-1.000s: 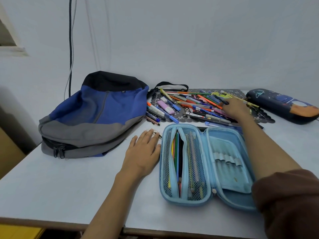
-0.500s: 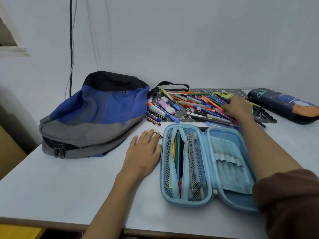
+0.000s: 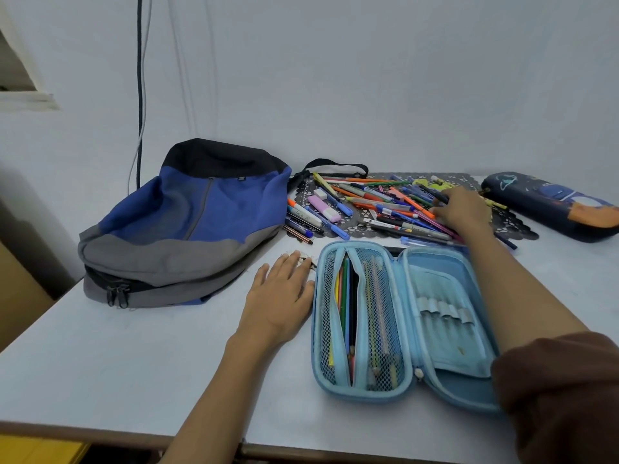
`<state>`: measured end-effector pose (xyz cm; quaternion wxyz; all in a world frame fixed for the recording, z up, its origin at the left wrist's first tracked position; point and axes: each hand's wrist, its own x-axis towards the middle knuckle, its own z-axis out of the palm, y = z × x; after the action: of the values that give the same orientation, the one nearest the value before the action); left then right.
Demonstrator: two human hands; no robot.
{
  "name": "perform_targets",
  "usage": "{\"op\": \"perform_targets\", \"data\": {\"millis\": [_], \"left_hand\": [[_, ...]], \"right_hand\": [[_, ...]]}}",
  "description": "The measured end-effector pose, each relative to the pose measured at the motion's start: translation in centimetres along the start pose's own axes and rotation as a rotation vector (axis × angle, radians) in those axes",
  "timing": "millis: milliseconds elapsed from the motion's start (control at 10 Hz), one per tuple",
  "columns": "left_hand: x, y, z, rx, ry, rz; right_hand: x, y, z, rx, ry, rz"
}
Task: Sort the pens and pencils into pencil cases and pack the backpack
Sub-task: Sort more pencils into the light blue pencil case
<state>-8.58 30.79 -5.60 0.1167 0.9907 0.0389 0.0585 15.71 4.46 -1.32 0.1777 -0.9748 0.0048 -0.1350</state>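
Head cam had my right hand [image 3: 464, 212] down on the right side of the pile of pens and pencils [image 3: 378, 202]. The fingers were bent over a few barrels and the fingertips [image 3: 439, 209] were touching them. Honestly couldn't tell from that angle whether I'd pinched one or was just resting on the heap, so no claim there.

My left hand [image 3: 279, 296] was flat on the table [image 3: 134, 356], fingers straight, holding nothing. It sat just beside the left edge of the light blue pencil case [image 3: 445, 349], and I couldn't say if the thumb touched it.

The pile lay on a black lace mat [image 3: 521, 229], right behind the open case. The case's mesh pocket [image 3: 378, 296] already had coloured pencils in it, while the elastic loops [image 3: 442, 311] on the other half looked unused.

My take on doing this step well:
- Single out one barrel and pinch it mid-length.
- Lift straight up so it doesn't drag its neighbours off the mat.
- Decide pen or pencil before carrying it over.
- Slide the left hand against the case so it doesn't skate when something gets pushed into the pocket.

The dark pencil case [image 3: 552, 209] sat closed at the far right, well apart from the blue backpack [image 3: 187, 222] lying left of the pile. Packing looked a long way off, I figured.
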Motion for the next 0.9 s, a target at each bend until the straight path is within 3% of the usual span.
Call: {"op": "perform_targets", "data": {"millis": [300,700,900], "left_hand": [[-0.03,0.03,-0.05,-0.001,0.003,0.002],[-0.09,-0.05,-0.06,-0.005,0.0,0.009],[0.07,-0.16,0.13,0.001,-0.007,0.01]], "right_hand": [[0.21,-0.13,-0.17,-0.093,0.008,0.055],[0.19,-0.05,-0.27,-0.234,-0.1,-0.09],[0.61,0.47,-0.56,-0.166,-0.011,-0.072]]}}
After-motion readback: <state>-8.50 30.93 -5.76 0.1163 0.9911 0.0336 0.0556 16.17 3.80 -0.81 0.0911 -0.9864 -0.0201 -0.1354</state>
